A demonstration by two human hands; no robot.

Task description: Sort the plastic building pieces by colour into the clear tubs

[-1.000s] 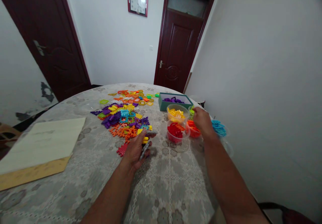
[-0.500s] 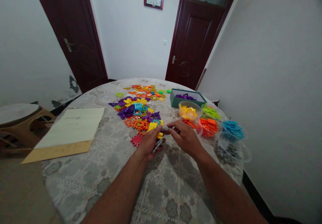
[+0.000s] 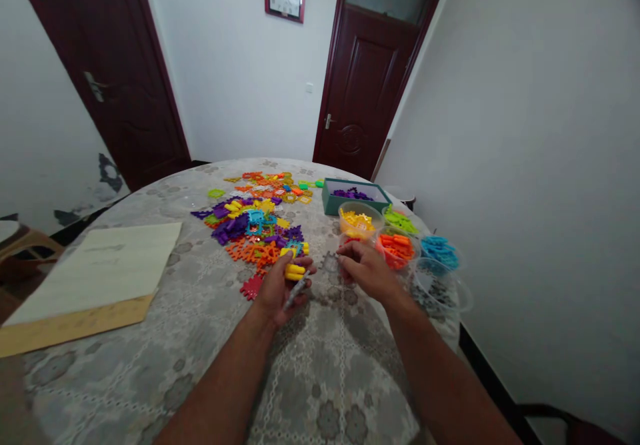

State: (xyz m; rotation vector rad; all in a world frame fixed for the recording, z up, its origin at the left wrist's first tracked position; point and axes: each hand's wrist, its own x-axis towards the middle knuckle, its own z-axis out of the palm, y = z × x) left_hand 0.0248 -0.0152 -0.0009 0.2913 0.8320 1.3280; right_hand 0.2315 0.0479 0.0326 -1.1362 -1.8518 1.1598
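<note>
My left hand (image 3: 276,290) is closed around several yellow plastic building pieces (image 3: 295,272), with a grey piece (image 3: 298,290) sticking out between its fingers. Just to its right, my right hand (image 3: 369,268) pinches a grey notched building piece (image 3: 329,262) by its edge. Beyond the left hand spreads a mixed heap of orange, purple, yellow and blue toothed pieces (image 3: 255,253). A red toothed piece (image 3: 251,288) lies beside my left wrist. The red pieces' bowl (image 3: 349,237) is mostly hidden behind my right hand.
Around the right side stand clear bowls of yellow (image 3: 361,221), orange (image 3: 395,248), green (image 3: 399,220), blue (image 3: 440,252) and grey pieces (image 3: 434,288). A green box (image 3: 356,192) holds purple pieces. At the left lie pale sheets (image 3: 103,265) over a tan board (image 3: 80,325).
My right hand came back from the bowls to my left hand, took the grey notched piece and has drawn it slightly away. The left hand keeps the yellow pieces; the view shifted.
</note>
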